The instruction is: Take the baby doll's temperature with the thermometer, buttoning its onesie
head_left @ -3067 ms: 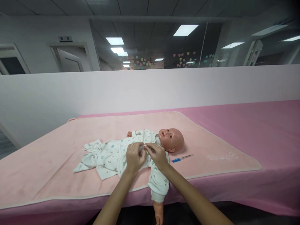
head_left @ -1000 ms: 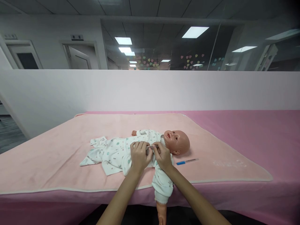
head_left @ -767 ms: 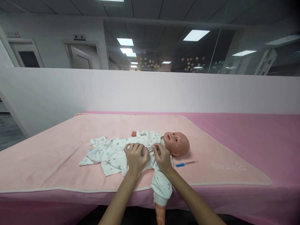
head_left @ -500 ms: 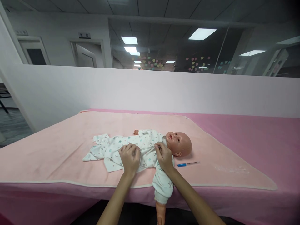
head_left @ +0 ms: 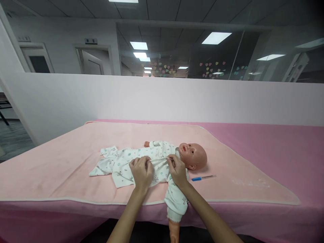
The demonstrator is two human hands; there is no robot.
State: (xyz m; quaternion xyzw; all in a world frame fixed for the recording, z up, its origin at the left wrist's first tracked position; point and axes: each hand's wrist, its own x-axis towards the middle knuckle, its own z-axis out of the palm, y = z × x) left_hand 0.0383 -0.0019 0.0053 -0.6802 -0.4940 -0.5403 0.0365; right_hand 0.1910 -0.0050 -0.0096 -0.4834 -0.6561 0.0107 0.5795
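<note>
A baby doll (head_left: 193,156) lies on its back with its head to the right. It is dressed in a white printed baby shirt (head_left: 158,172), with the empty trouser legs (head_left: 103,167) spread out to the left. My left hand (head_left: 141,172) is closed on the shirt's front over the belly. Near the doll's neck, my right hand (head_left: 177,168) pinches the same front. A narrow white edge or tie of the shirt runs taut between the two hands; which of these it is, I cannot tell. The doll's near arm (head_left: 174,231) hangs over the table edge, beneath my right wrist.
A thermometer-like stick with a blue end (head_left: 204,178) lies beside the doll's head. Under the doll is a peach blanket (head_left: 65,152) on a pink-covered table (head_left: 286,152). A low white partition (head_left: 177,101) stands behind, with glass above it.
My left hand has shifted very slightly, and the strip between the hands looks straighter. Both hands keep their grip, and the doll stays in place.
</note>
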